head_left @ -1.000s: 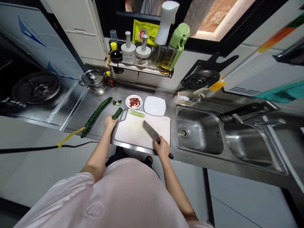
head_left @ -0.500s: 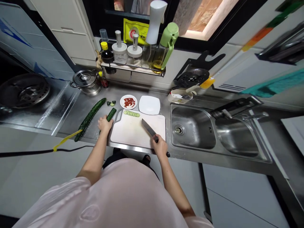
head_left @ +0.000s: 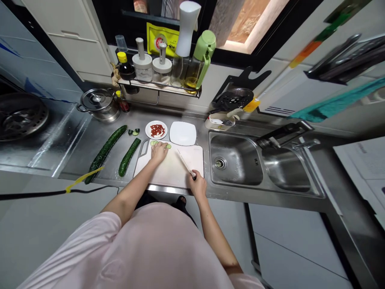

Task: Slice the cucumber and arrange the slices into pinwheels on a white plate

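Note:
My left hand (head_left: pixel 159 151) is over the row of cucumber slices (head_left: pixel 169 146) at the top of the white cutting board (head_left: pixel 168 172). Its fingers are curled down onto the slices and cover most of them. In my right hand (head_left: pixel 197 185) is a kitchen knife (head_left: pixel 184 161), gripped by its dark handle, the blade seen nearly edge-on above the board's right half. Left of the board lies a cut cucumber (head_left: pixel 129 157), and beyond it a longer whole cucumber (head_left: pixel 106 152). Small cucumber end pieces (head_left: pixel 135 132) rest behind them.
Behind the board stand a plate of chopped red pieces (head_left: pixel 156 129) and a square white plate (head_left: pixel 183 133). A lidded steel pot (head_left: pixel 100 105) is back left. A rack (head_left: pixel 159 85) of jars and bottles hangs above. To the right is a double sink (head_left: pixel 237 160).
My left hand has let go of the cut cucumber, leaving it on the counter, and moved right onto the slices. The knife has turned so its blade shows edge-on.

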Tool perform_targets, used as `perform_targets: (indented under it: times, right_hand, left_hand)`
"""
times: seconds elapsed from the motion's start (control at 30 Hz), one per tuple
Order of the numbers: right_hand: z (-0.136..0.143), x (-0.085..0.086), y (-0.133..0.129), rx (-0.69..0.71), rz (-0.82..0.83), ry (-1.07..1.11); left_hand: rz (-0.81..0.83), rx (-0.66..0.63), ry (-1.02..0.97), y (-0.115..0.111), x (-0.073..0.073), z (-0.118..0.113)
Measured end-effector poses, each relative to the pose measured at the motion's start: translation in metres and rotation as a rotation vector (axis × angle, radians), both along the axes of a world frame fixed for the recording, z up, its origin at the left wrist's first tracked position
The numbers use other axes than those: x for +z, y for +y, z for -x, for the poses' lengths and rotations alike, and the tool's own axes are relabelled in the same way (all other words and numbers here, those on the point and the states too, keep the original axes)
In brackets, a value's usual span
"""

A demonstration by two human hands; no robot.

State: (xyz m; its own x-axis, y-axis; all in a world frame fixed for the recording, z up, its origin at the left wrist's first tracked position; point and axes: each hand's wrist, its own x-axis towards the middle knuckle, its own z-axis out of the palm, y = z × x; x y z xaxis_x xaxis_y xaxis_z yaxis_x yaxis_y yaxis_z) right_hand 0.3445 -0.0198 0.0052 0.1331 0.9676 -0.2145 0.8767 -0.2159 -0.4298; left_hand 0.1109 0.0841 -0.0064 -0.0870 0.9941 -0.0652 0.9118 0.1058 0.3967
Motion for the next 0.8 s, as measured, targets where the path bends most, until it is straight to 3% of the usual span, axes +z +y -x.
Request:
perform_targets:
  times: [0.17,0.37,0.63,0.8]
  right_hand:
    - [-0.002,-0.001,-0.002,0.006,0.010,0.009]
    - [-0.004,-0.002,-0.002,0.045,0.019,0.029]
    - [0.000,0.000,0.001,0.078,0.041,0.044]
    - [0.004,0.002,0.003,0.087,0.053,0.035]
  left_hand:
    - [0.032,-0.038,0.083,0.015,-0.007,-0.003]
    - [-0.019,-0.079,0.085,0.018,-0.011,-0.002]
    - [-0.018,0.009,-0.091,0.021,-0.011,-0.003]
    - [0.065,0.149,-0.259,0.016,-0.015,0.004]
